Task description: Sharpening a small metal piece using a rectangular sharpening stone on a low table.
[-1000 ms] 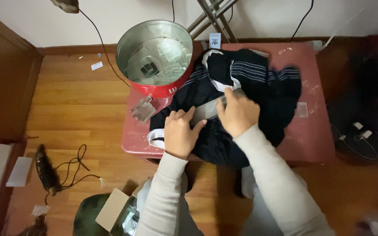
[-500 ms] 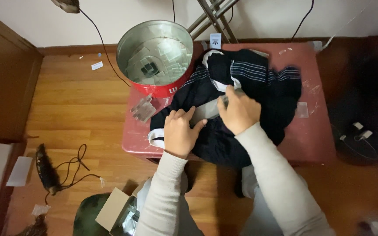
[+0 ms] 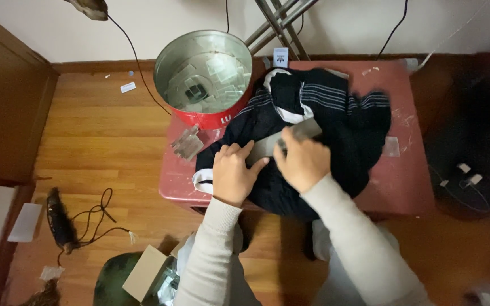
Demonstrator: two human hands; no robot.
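A dark navy garment point(image 3: 347, 122) with thin white stripes and a white collar lies bunched on a low red table point(image 3: 409, 187). My left hand point(image 3: 231, 173) rests flat on the garment's near-left part, fingers apart. My right hand point(image 3: 301, 161) grips a flat grey card point(image 3: 304, 129) that lies across the garment between both hands. Both arms wear light cream sleeves.
A large round metal tin point(image 3: 205, 73) with a red outside stands on the table's far-left corner, holding several clear packets. More clear packets point(image 3: 187, 144) lie beside it. A black cable and tool point(image 3: 60, 218) lie on the wooden floor at left. Dark bags point(image 3: 472, 147) sit at right.
My right hand has shifted slightly on the grey card; the garment and left hand stay about where they were.
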